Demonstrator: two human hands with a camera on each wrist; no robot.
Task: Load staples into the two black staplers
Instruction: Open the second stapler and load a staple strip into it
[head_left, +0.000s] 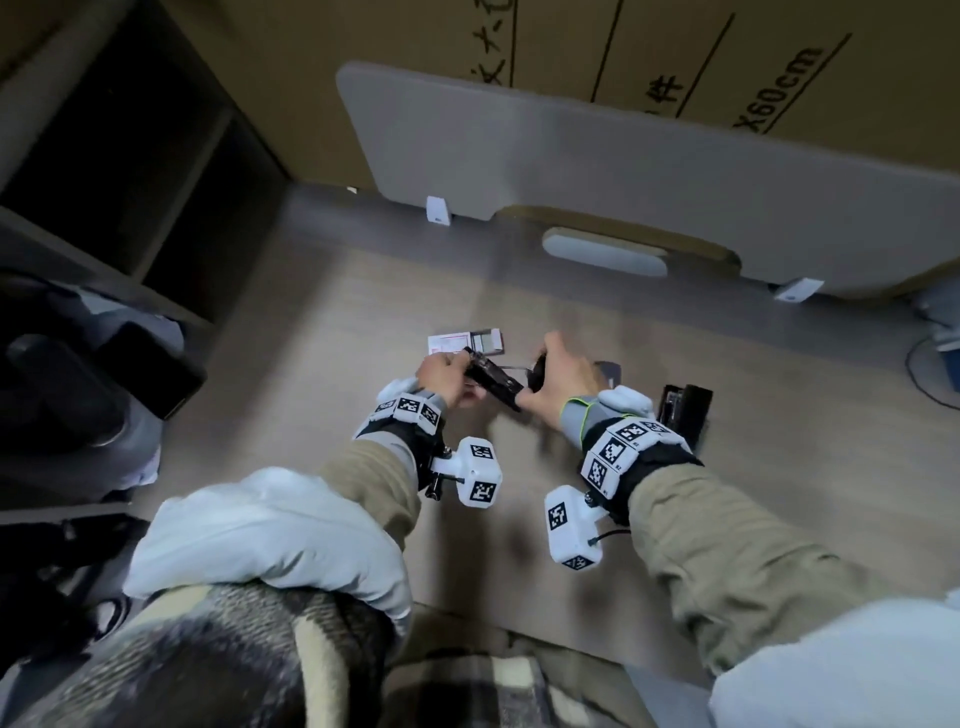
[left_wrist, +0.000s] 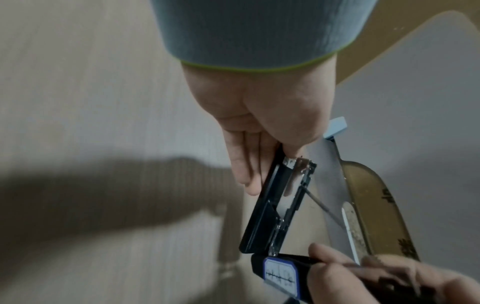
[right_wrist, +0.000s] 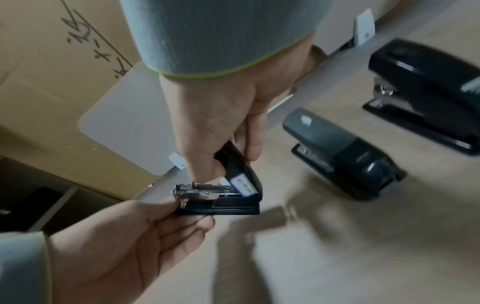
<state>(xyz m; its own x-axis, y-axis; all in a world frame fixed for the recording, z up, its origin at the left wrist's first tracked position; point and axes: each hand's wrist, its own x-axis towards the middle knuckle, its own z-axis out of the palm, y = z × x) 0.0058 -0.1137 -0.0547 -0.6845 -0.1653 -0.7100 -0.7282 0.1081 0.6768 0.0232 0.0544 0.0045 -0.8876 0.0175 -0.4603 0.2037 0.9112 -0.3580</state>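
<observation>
Your left hand gripped the base of the opened black stapler and your right hand its raised lid, above the desk.

One black stapler is hinged open; another stands shut on desk.

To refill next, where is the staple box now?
In the head view, the staple box lies on the desk, just beyond the left hand.
</observation>
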